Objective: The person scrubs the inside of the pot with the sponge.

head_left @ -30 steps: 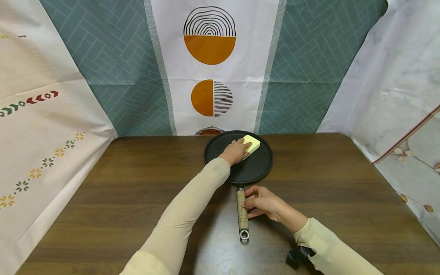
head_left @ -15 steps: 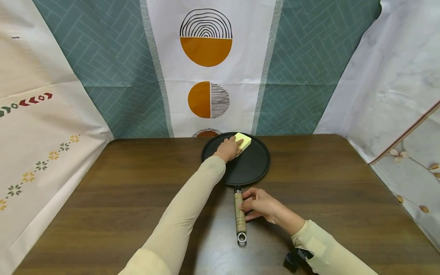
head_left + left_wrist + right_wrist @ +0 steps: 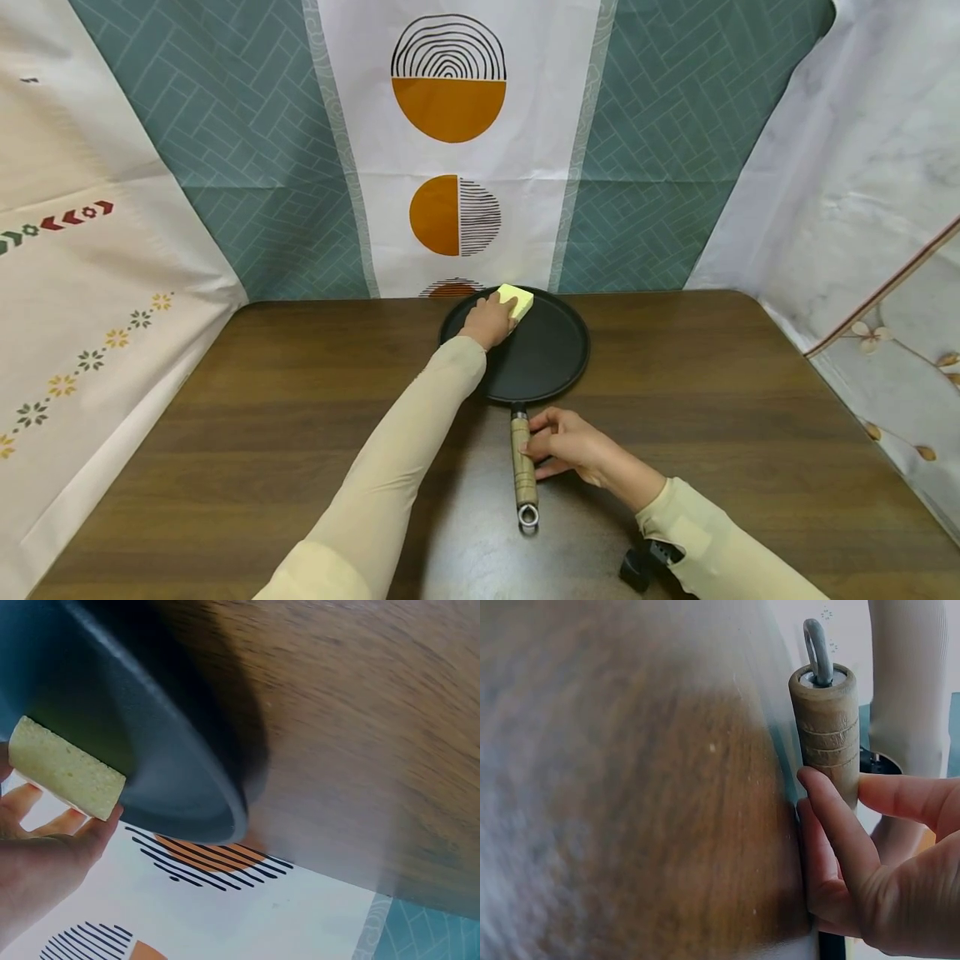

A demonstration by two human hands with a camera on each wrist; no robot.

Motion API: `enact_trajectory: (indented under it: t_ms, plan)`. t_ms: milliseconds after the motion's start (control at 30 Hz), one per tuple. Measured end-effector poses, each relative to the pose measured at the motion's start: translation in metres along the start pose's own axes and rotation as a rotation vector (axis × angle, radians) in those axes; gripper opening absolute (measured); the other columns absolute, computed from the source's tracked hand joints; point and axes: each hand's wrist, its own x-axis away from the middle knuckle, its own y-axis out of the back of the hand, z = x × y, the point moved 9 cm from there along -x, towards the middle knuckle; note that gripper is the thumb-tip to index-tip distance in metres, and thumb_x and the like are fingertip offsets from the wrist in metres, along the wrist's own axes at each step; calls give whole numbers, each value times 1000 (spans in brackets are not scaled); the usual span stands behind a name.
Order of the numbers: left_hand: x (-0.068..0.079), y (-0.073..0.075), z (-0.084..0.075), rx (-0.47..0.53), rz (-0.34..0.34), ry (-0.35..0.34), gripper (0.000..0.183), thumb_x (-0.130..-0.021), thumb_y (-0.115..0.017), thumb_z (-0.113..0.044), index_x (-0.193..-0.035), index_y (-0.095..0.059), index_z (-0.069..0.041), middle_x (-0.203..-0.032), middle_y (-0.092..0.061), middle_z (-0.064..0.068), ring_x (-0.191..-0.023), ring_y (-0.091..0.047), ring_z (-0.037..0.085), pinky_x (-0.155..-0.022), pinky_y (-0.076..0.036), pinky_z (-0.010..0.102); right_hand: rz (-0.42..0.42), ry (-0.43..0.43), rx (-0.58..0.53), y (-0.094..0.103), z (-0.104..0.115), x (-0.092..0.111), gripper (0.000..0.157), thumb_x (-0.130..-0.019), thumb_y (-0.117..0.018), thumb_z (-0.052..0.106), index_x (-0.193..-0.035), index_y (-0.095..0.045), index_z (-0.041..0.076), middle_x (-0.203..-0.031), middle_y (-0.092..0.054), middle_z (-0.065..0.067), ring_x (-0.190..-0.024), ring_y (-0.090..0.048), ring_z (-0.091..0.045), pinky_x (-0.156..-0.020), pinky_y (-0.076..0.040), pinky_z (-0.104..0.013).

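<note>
A round black flat pan (image 3: 536, 358) lies on the wooden table, its light wooden handle (image 3: 523, 462) pointing toward me and ending in a metal ring. My left hand (image 3: 489, 322) reaches over the pan's far left part and holds a pale yellow sponge (image 3: 517, 300) against its surface. In the left wrist view the fingers grip the sponge (image 3: 67, 766) along one side, near the pan's raised rim (image 3: 180, 727). My right hand (image 3: 572, 448) pinches the handle from the right. The right wrist view shows thumb and fingers on either side of the handle (image 3: 829, 735).
The brown wooden table (image 3: 300, 400) extends on both sides of the pan. Behind its far edge hangs a patterned cloth (image 3: 480, 150), close to the pan's back rim. A black strapped device (image 3: 637, 567) sits at the right wrist.
My left hand has slid the sponge leftward across the pan, from its right part to the far left part. The right hand stays on the handle. The head view has shifted slightly.
</note>
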Motion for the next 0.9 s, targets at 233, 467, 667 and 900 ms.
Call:
enact_trajectory:
  t_ms: [233, 467, 667, 900]
  plan:
    - [5, 3, 8, 15, -9, 10, 53, -102, -46, -35, -152, -31, -25, -154, -27, 14, -128, -39, 35, -97, -42, 45, -6, 5, 3, 1, 2, 1, 42, -86, -63, 0, -119, -41, -13, -97, -58, -16, -77, -60, -16, -66, -57, -35]
    - [15, 6, 16, 40, -8, 0, 53, -102, -46, -33, -152, -31, -23, -153, -28, 15, -126, -40, 35, -94, -43, 46, -10, 2, 8, 0, 2, 2, 41, -86, -64, 1, -118, -41, -12, -98, -59, -16, -76, -60, -18, -67, -57, -35]
    - [15, 3, 23, 25, 1, 7, 54, -102, -45, -35, -153, -29, -25, -154, -26, 14, -127, -39, 35, -95, -42, 46, -16, 1, 9, 0, 3, 3, 41, -86, -64, 1, -118, -42, -12, -98, -60, -17, -77, -59, -18, -67, -57, -35]
    - [14, 1, 30, 3, -3, -1, 54, -103, -44, -35, -153, -27, -26, -154, -25, 15, -128, -39, 36, -97, -42, 48, -12, 0, 12, 0, 2, 2, 41, -86, -64, 1, -118, -42, -12, -99, -60, -17, -78, -59, -19, -67, -57, -35]
